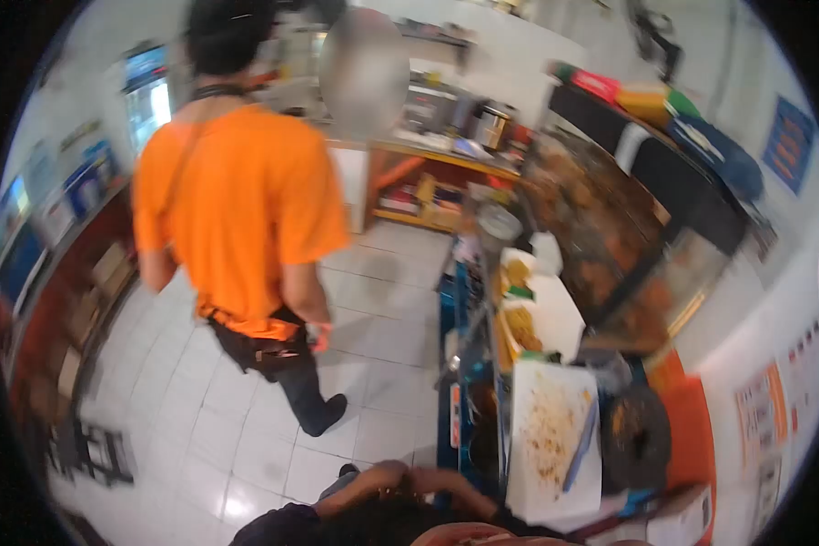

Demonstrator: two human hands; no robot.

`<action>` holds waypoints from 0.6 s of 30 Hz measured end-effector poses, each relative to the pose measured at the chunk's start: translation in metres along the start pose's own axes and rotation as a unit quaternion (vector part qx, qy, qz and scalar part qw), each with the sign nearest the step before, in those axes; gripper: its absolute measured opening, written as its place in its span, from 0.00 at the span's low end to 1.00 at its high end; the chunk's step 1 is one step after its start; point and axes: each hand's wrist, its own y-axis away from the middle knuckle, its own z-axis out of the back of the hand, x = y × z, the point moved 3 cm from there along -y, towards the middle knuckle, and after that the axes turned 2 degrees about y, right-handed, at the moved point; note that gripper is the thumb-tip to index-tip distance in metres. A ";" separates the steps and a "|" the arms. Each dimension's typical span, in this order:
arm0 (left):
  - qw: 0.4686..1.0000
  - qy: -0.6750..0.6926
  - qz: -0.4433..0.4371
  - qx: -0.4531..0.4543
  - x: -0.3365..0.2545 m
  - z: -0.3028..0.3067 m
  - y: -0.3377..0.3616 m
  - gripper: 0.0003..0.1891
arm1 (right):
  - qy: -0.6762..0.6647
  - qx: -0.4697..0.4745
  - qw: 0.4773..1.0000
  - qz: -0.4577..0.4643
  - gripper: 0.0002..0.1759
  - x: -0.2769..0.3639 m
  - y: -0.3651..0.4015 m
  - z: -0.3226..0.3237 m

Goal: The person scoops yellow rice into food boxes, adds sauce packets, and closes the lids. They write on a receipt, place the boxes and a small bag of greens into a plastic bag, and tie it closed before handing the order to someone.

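Note:
At the bottom edge my left hand (384,475) and my right hand (420,479) meet in front of my body, forearms bent inward. Their fingers are blurred and mostly hidden, so I cannot tell whether anything is between them. To the right of my hands lies a white cutting board (530,455), scattered with brown crumbs. A knife (581,448) with a bluish look rests along the board's right side, apart from both hands. Beyond the board stand open white takeaway boxes (560,314) with golden-brown food (521,326) in them.
A person in an orange shirt (237,200) stands ahead on the tiled floor (246,455), back turned. A glass display case (601,218) lines the right. A dark round block (637,441) sits beside the board. A low black stool (100,452) stands at left.

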 end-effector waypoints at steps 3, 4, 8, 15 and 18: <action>0.994 -0.067 -0.076 0.030 -0.098 0.122 0.040 0.19 | 0.149 -0.231 0.957 0.096 0.16 0.116 0.075 0.110; 0.986 -0.123 -0.108 0.016 -0.084 0.141 0.021 0.16 | 0.068 -0.300 0.945 0.110 0.16 0.135 0.098 0.135; 0.984 0.120 -0.063 0.112 -0.138 0.214 -0.008 0.19 | -0.187 -0.489 0.836 0.161 0.12 0.133 0.154 0.189; 0.941 0.128 -0.279 0.145 -0.169 0.213 -0.107 0.23 | 0.280 -0.855 0.427 0.094 0.10 0.122 0.307 0.392; 0.909 0.305 -0.238 0.155 -0.193 0.241 -0.110 0.21 | 0.397 -0.893 0.210 -0.032 0.10 0.155 0.386 0.491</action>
